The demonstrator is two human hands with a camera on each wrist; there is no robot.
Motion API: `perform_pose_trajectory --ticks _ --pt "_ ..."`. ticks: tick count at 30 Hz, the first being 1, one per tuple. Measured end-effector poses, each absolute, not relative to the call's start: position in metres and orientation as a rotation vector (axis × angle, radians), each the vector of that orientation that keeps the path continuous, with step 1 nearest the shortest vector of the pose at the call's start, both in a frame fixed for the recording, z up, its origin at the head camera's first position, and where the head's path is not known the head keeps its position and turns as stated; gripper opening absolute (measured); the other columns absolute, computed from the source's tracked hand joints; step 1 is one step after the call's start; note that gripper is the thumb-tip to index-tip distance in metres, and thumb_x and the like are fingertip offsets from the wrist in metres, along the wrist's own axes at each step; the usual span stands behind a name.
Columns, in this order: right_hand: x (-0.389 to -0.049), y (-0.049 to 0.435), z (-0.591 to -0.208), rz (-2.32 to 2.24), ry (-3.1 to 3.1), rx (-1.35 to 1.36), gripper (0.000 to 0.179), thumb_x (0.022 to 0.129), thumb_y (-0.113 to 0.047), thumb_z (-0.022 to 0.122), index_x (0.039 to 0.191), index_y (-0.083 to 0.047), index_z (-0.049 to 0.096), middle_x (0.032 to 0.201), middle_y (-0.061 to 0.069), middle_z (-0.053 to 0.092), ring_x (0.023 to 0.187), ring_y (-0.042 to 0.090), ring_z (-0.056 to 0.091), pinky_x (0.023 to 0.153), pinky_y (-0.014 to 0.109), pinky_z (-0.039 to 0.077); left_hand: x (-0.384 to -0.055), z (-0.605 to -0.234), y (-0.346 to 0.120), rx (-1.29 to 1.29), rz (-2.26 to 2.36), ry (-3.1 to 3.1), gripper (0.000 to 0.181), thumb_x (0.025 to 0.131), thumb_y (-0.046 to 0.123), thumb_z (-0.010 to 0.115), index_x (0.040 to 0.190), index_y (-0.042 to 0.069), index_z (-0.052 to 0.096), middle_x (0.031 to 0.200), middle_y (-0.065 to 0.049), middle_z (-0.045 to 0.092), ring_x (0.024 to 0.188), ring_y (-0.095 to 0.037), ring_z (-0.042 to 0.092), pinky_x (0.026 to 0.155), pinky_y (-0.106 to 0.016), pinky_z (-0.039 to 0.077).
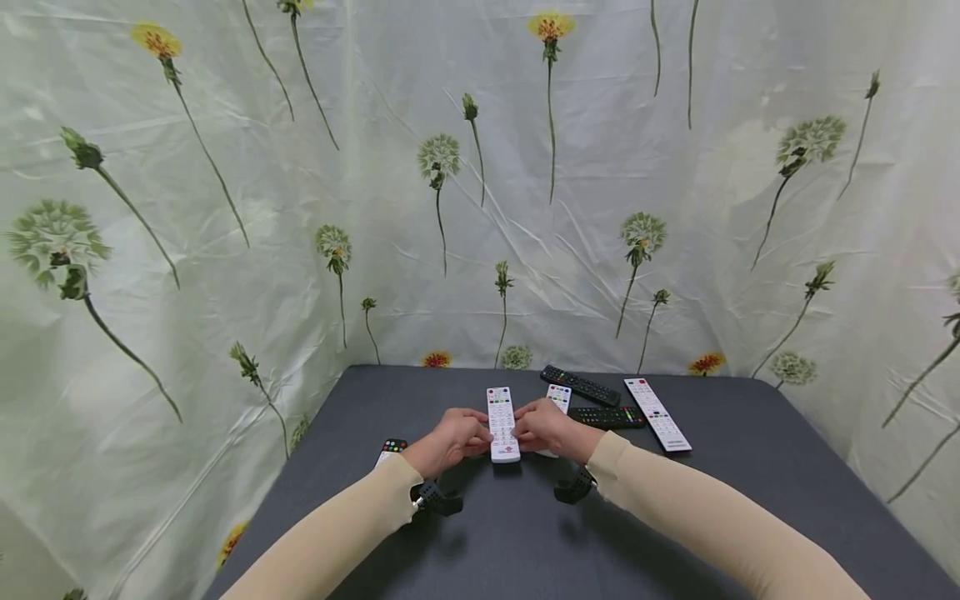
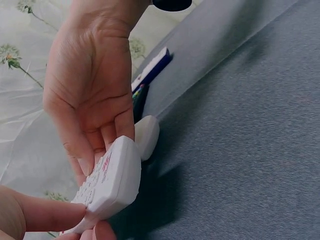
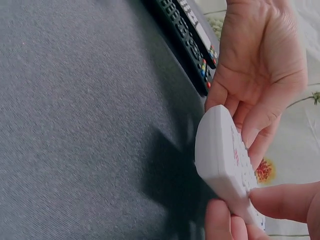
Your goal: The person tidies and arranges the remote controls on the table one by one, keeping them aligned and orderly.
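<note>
A white remote control (image 1: 502,421) with printed buttons is held between both hands, slightly above the dark table, its shadow below. My left hand (image 1: 454,438) pinches its left edge, thumb on the button face and fingers underneath. On the opposite edge, my right hand (image 1: 547,427) grips it the same way. The remote's blunt white end (image 2: 117,180) shows close up in the left wrist view. From the right wrist view, that end (image 3: 212,150) stands tilted over the cloth. Partly hidden behind my right hand lies another white remote (image 1: 559,395).
Right of centre lie a long black remote (image 1: 580,385), a black one with coloured buttons (image 1: 609,417) and a white-faced one with dark sides (image 1: 657,415). Beyond my left hand, black remotes (image 3: 182,45) lie side by side. A flowered curtain (image 1: 480,208) hangs behind the table.
</note>
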State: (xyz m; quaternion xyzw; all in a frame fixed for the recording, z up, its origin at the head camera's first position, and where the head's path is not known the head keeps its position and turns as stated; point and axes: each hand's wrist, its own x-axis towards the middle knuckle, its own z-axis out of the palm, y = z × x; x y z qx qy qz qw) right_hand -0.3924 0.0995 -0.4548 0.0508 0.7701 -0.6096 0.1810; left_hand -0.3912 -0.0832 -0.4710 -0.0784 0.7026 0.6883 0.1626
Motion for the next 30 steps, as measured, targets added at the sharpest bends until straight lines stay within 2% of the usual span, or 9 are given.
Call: perform_pose_trajectory --ticks 6,13,18,24,30 --pt "-0.388 0.098 -0.452 -1.774 2.159 0.103 0.048 0.086 0.01 0.065 0.133 0.011 0.055 0.105 0.021 0.066 0.08 0.02 0.069 0.079 0.042 0.059 -0.386 -0.466 -0.088 -0.195 1.999 2.015 0.042 0.083 -0.013 0.064 0.125 -0.008 0.059 0.103 -0.021 0.064 0.074 -0.02 0.064 0.077 -0.039 0.058" --pt "-0.378 0.092 -0.445 -1.842 2.103 0.084 0.049 0.085 0.012 0.064 0.133 0.012 0.053 0.101 0.021 0.067 0.077 0.02 0.068 0.079 0.042 0.059 -0.383 -0.457 -0.093 -0.256 2.047 1.954 0.036 0.088 -0.006 0.056 0.123 -0.007 0.062 0.089 -0.015 0.068 0.064 -0.015 0.064 0.07 -0.033 0.059" --pt "-0.373 0.09 -0.445 -1.889 2.047 0.058 0.056 0.085 0.011 0.064 0.139 0.009 0.047 0.101 0.021 0.066 0.076 0.021 0.068 0.084 0.046 0.058 -0.378 -0.452 -0.097 -0.277 2.059 1.944 0.034 0.091 -0.001 0.055 0.123 -0.006 0.063 0.088 -0.015 0.066 0.066 -0.016 0.063 0.07 -0.033 0.058" --pt "-0.365 0.086 -0.45 -1.897 2.017 0.012 0.067 0.084 0.011 0.064 0.146 0.006 0.039 0.102 0.021 0.067 0.077 0.022 0.07 0.082 0.045 0.059 -0.364 -0.446 -0.104 -0.251 2.037 1.951 0.032 0.095 0.005 0.053 0.123 -0.007 0.062 0.09 -0.014 0.062 0.07 -0.02 0.061 0.073 -0.037 0.057" --pt "-0.353 0.082 -0.456 -1.904 1.985 -0.062 0.071 0.082 0.011 0.064 0.148 0.006 0.035 0.104 0.023 0.064 0.079 0.024 0.07 0.081 0.046 0.059 -0.347 -0.445 -0.11 -0.233 2.028 1.924 0.03 0.093 0.008 0.048 0.116 -0.008 0.059 0.091 -0.015 0.059 0.073 -0.025 0.06 0.072 -0.04 0.056"
